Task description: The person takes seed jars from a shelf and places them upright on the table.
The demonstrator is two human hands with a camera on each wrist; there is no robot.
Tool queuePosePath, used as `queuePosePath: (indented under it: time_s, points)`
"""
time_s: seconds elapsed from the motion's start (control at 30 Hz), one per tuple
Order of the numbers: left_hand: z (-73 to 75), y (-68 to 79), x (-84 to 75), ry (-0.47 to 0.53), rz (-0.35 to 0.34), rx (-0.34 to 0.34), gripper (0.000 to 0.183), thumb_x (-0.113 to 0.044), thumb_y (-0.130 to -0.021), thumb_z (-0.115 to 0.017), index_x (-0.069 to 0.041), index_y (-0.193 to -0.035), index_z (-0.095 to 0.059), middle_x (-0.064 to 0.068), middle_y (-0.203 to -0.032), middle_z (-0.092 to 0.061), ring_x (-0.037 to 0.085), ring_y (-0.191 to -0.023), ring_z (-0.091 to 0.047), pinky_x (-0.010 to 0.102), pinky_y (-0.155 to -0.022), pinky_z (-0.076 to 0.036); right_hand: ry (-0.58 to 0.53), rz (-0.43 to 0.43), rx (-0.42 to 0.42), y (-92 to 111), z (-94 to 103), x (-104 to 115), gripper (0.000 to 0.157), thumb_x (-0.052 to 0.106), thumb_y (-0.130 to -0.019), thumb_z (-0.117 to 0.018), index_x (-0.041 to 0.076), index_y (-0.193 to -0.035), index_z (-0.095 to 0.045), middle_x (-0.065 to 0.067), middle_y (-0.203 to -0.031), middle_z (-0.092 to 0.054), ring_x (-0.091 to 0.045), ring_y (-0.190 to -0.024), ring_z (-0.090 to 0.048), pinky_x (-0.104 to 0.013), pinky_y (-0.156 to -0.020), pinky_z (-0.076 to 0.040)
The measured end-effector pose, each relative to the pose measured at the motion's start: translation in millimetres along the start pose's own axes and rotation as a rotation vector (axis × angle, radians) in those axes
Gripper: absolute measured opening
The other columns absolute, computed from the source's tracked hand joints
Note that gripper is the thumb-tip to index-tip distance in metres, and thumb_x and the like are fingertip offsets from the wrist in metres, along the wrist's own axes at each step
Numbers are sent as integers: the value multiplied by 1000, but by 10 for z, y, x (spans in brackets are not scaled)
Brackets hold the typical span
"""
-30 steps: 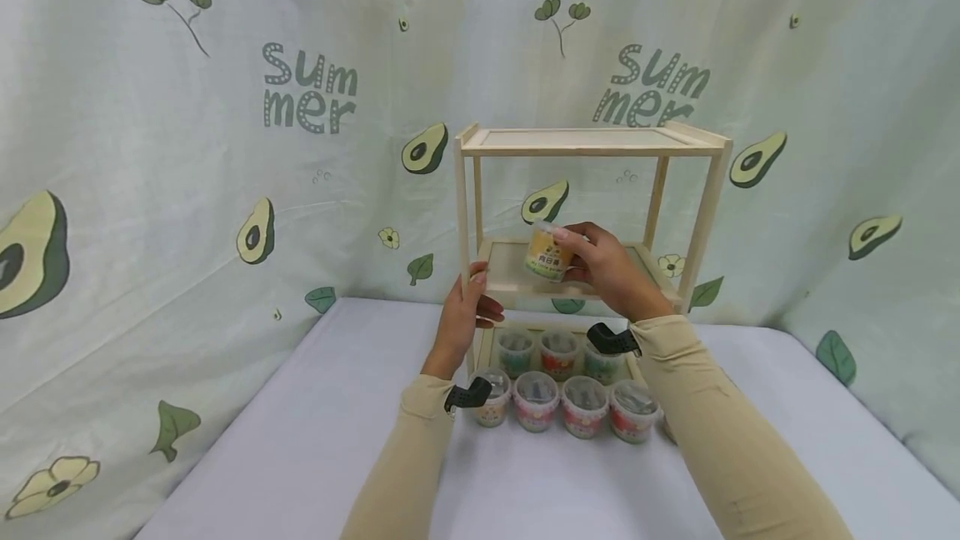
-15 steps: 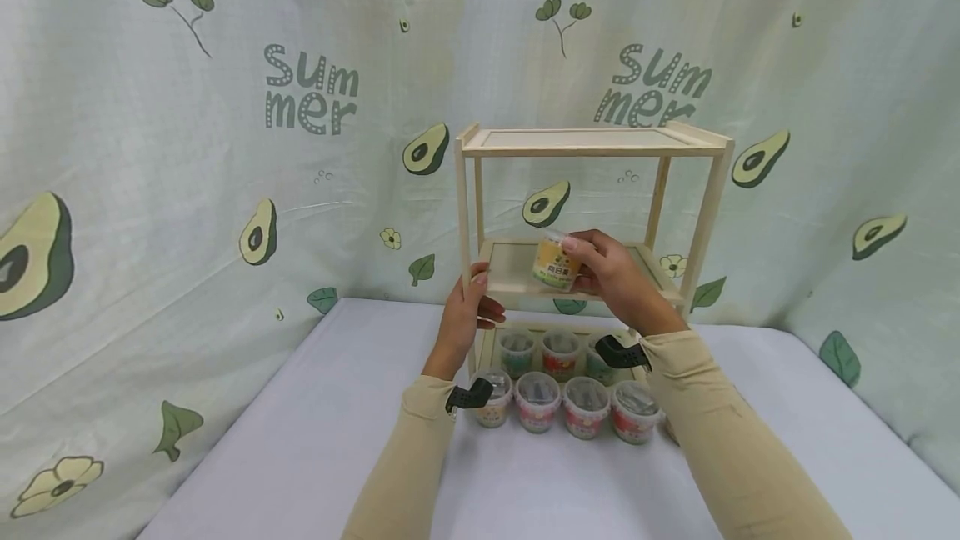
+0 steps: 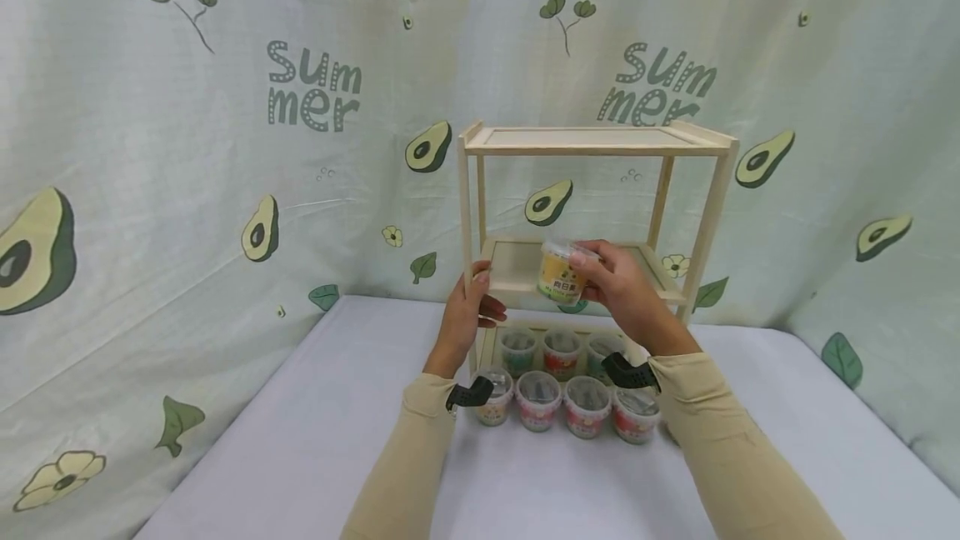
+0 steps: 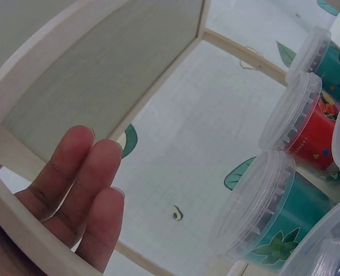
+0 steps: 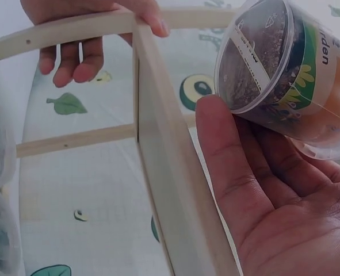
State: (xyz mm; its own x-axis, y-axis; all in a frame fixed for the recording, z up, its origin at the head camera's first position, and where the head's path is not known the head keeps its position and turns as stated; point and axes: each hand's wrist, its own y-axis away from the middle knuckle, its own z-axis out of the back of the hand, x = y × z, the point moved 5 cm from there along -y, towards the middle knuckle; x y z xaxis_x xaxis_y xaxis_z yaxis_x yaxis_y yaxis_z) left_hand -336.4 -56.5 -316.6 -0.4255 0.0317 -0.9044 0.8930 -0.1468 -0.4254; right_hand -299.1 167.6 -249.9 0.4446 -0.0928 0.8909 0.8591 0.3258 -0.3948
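In the head view my right hand point(image 3: 622, 286) holds a yellow-labelled plastic cup point(image 3: 561, 275), slightly tilted, in front of the rack's middle shelf point(image 3: 517, 265). Dark soil shows through the clear base of that cup point(image 5: 253, 54) in the right wrist view. My left hand point(image 3: 457, 319) grips the front left post point(image 3: 466, 207) of the wooden rack, its fingers point(image 4: 98, 172) curled past the wood. Below, on the bottom shelf, stand a red lidded cup point(image 3: 561, 363) and two teal ones, one a teal cup point(image 3: 517, 361) at the left.
A row of lidded cups, among them a pink one point(image 3: 537, 415), stands on the white table point(image 3: 345, 440) before the rack. One more at its right end is mostly hidden by my right sleeve point(image 3: 720, 423). A printed curtain point(image 3: 337, 190) hangs behind.
My right hand has moved the yellow cup down and a little to the right, and the cup looks larger in the head view. My left hand stays on the post.
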Motion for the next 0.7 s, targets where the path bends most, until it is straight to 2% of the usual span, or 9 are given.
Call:
queuePosePath:
  time_s: [0.07,0.2,0.43,0.7]
  points:
    - [-8,33,-70,-3,-8,-2,48,-28,-109,-41,-5,-151,-39,35,-91,-65,51,-84,-68,46,-70,-56,-19,12,1,42,-21,6,55,34,-105,-48,-7,-140,-40,-20,-126,-52,-22,-107,-59,-28,-86,-51]
    - [-13,45,-86,-3,-6,7,48,-29,-110,-41,-4,-151,-39,36,-91,-65,51,-84,-68,45,-70,-55,-28,19,1,127,-52,-20,53,32,-104,-49,-7,-139,-40,-20,-124,-53,-23,-106,-59,-30,-88,-52]
    - [-9,46,-71,-7,0,26,50,-31,-110,-40,-5,-152,-37,40,-95,-63,54,-87,-66,54,-75,-55,14,17,11,259,-107,-98,51,30,-104,-50,-6,-139,-41,-21,-125,-54,-26,-108,-59,-28,-88,-52]
    - [-16,61,-58,-12,-2,25,49,-30,-110,-40,-5,-152,-37,39,-94,-63,54,-86,-66,45,-71,-54,23,-5,-5,362,-152,-230,50,28,-103,-52,-6,-138,-42,-23,-125,-56,-22,-109,-60,-28,-89,-51]
